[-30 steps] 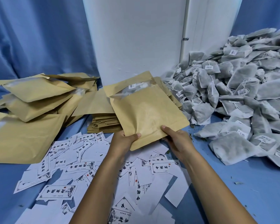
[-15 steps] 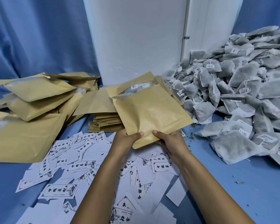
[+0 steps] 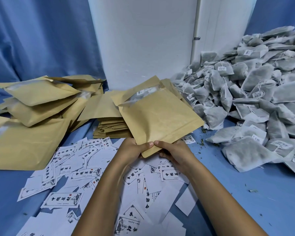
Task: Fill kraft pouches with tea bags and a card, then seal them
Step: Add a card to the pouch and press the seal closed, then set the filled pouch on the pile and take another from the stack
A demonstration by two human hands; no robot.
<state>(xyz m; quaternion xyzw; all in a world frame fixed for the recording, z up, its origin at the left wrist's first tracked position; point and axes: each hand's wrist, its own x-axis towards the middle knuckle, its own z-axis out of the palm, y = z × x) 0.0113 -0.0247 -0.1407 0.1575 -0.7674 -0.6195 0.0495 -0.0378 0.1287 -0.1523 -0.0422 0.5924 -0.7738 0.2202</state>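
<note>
Kraft pouch (image 3: 160, 120): right hand (image 3: 174, 153) slid along near edge to meet left hand (image 3: 132, 149); both grips pinch it w/ thumbs touching, prob. sealing strip, nearly done.

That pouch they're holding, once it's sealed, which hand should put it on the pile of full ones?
Probably the left hand: the full pouches lie on its side, while the right hand, also pinching the pouch, would cross over.

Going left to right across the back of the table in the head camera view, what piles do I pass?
Filled kraft pouches → stack of flat empty pouches → held kraft pouch, pinched by both hands → heap of tea bags.
</note>
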